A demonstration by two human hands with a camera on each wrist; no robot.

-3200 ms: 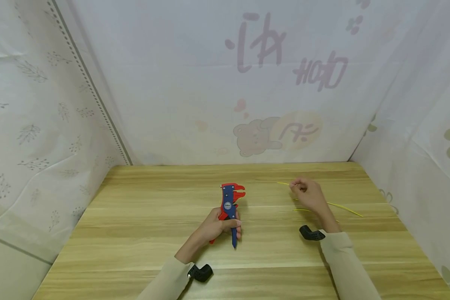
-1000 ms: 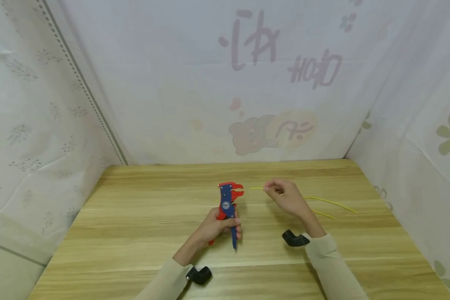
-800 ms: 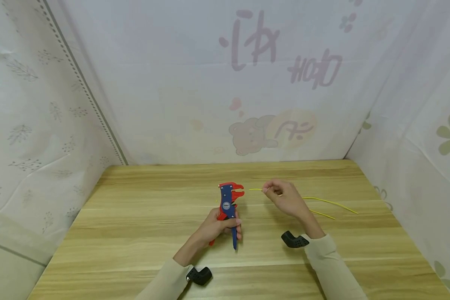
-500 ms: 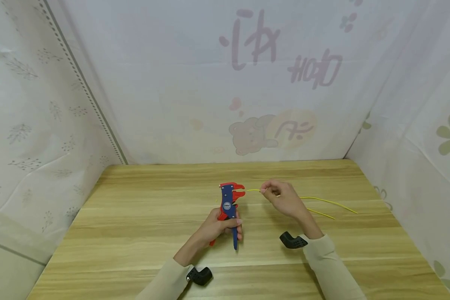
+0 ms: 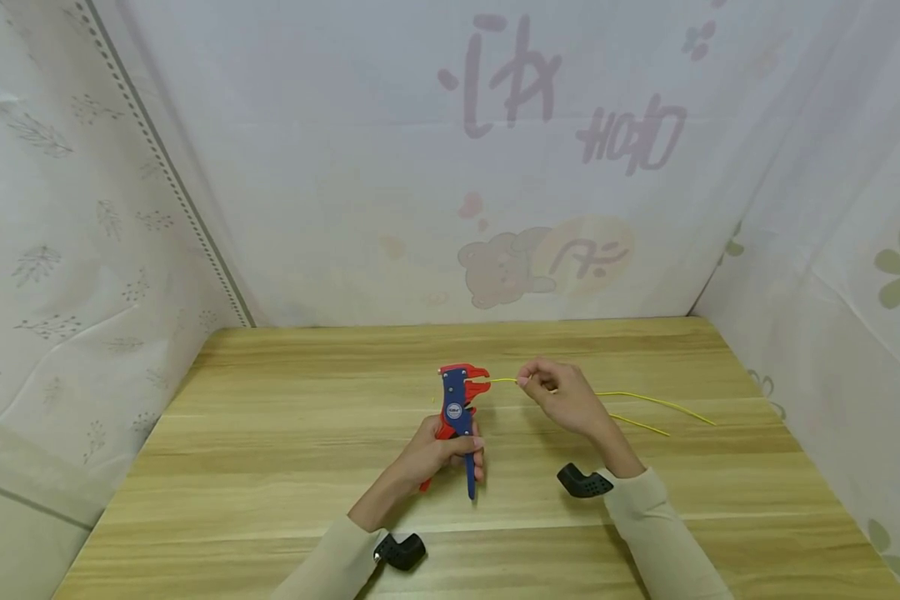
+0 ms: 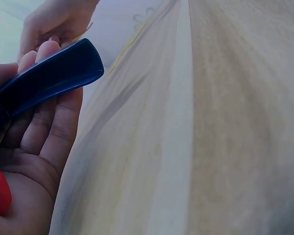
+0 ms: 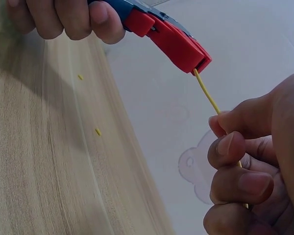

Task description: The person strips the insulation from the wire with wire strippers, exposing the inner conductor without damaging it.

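Observation:
A red and blue wire stripper (image 5: 453, 400) points its jaws to the right, and my left hand (image 5: 423, 454) grips it by the handles. In the left wrist view the blue handle (image 6: 54, 73) crosses in front of the fingers. My right hand (image 5: 566, 400) pinches a thin yellow wire (image 5: 503, 380) between thumb and fingers. In the right wrist view the wire's end meets the opening of the red jaws; how deep it sits is hidden. More of this wire runs down inside the curled fingers.
Yellow wire lengths (image 5: 671, 404) (image 5: 645, 427) extend right of the right hand; whether one belongs to the held wire cannot be told. Two short yellow bits (image 7: 80, 77) (image 7: 98, 131) lie on the wooden table (image 5: 270, 467). Patterned cloth (image 5: 345, 167) stands behind and at the sides.
My right hand has moved left with the yellow wire, bringing its end from well right of the stripper into the jaw opening. The left hand and stripper have stayed nearly still.

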